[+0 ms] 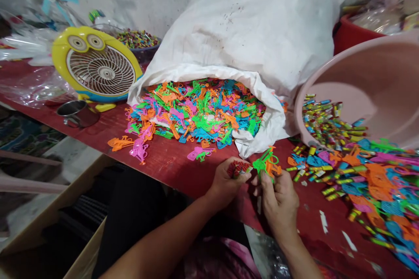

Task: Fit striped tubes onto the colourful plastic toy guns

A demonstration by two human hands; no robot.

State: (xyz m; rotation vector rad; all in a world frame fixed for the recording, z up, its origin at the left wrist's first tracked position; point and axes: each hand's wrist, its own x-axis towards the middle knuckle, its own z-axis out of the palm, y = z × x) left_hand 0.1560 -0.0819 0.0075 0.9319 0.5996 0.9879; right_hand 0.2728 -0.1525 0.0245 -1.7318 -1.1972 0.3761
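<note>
My left hand is closed around a bunch of small tubes with red ends. Close by on the right, my right hand pinches a few plastic toy guns, green and orange ones, just above the table's front edge. The two hands are nearly touching. Behind them a heap of bright toy guns spills from the mouth of a large white sack. On the right lies a pile of toy guns with yellow-wrapped tubes among them.
A pink tub lies tipped on its side with wrapped tubes in it. Left of the sack stand a yellow fan and a metal mug. Behind the fan is a basin of small tubes. White scraps lie on the red tabletop.
</note>
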